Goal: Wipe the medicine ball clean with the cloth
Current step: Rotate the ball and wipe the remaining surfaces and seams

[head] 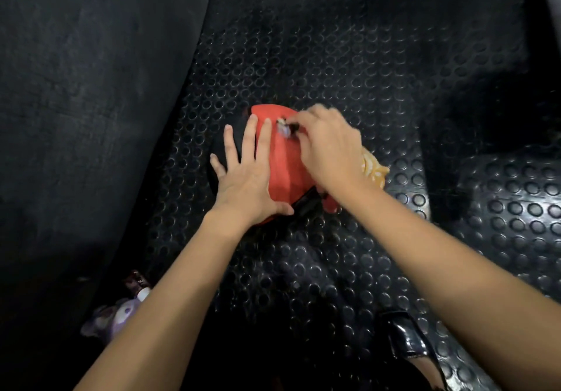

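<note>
One ball point(282, 160), red and black, sits on the studded floor mat point(349, 65) about mid-mat, near its left edge where a smoother dark mat begins. It looks heavy and firm, with a grippy skin, and likely to roll unless steadied from above. The left hand point(243, 175) does that, lying flat on it with fingers spread. The right hand point(328, 147) works the top, fingers curled around something small and blurred; whether that is part of the one yellow cloth point(375, 170) poking out under its wrist, I cannot tell. One purple plush toy point(117, 314) lies by the mat's near-left edge.
</note>
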### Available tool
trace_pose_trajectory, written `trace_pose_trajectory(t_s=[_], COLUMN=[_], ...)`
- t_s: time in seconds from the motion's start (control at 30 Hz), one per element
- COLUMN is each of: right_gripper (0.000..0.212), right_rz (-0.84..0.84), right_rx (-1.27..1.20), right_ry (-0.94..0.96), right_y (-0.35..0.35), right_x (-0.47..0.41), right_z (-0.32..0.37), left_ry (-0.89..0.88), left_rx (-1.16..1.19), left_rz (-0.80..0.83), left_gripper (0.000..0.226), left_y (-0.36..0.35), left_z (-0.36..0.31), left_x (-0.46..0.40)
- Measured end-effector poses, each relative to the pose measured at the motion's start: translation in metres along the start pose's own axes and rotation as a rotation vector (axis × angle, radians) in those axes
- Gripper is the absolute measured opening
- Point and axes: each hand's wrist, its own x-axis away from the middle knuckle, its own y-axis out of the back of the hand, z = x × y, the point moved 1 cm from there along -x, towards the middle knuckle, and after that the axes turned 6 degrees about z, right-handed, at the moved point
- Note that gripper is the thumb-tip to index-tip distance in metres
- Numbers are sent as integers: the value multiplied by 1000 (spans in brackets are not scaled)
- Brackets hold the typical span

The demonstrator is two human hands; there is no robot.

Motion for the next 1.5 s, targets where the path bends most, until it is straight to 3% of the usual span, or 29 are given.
trace_pose_trajectory(t_s=[0.1,0.23,0.43,0.6,0.77,0.93,1.07,1.13,1.3,1.43,1.5], right_gripper=[29,23,29,25,29,24,31,32,25,30,30], right_rz=[31,-34,12,-64,-46,-112,-48,-57,-147,-134,-143], right_rx=[-1,33,32,44,-72,-20,-85,-126,-103,-114,-83], right_ry=[-63,100,-22,110,-116,86,-201,-243,13,-149,-109], right_y=[1,-1,1,-4,-3,-7,-13,-17,-17,-14,-16], right_x=[-1,37,1,33,3,51,5,9,57,20,27], right_z=[-1,9,4,4,-3,4,-26,-23,8,2,15], left_ry=[11,13,24,21,35,27,37,36,51,82,98], left_rx=[-1,-7,-9,7,16,48,34,29,94,113,152], left_rz=[-1,-15,-32,-30,-34,-59,-88,-99,-103,-125,-126], left_gripper=[150,147,148,147,147,146,145,146,146,146,142], left_y=[-2,-1,-4,-2,-2,-4,-9,-10,-8,-12,-11], left_z=[-7,-10,-13,-5,-8,1,-1,0,8,6,7], left_x=[-1,-2,0,0,1,6,10,10,6,9,7])
